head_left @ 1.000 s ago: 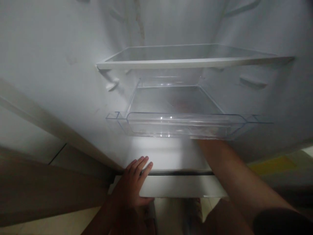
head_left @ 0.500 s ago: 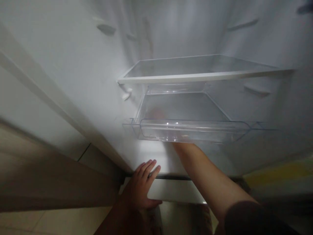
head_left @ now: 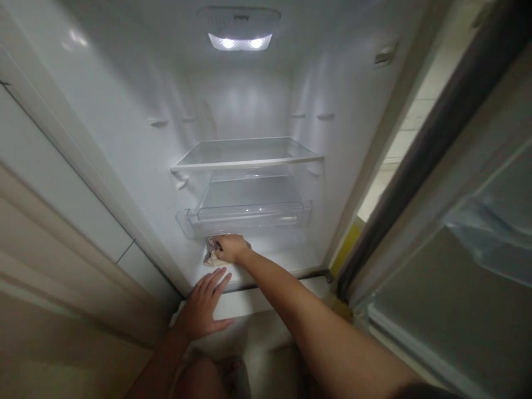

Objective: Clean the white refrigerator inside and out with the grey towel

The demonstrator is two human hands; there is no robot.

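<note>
Clutching a crumpled brown-and-cream cloth in curled fingers, the right hand sits on the glossy white fridge floor; flat, even pressure should serve best, with the left hand, spread and empty, steadying at its front edge.

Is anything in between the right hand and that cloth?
Nothing I can see: the right hand is right on the cloth. The clear drawer is above them, not between.

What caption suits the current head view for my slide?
Right hand holding a crumpled cloth on the fridge floor below a clear drawer, left hand at the front edge.
</note>
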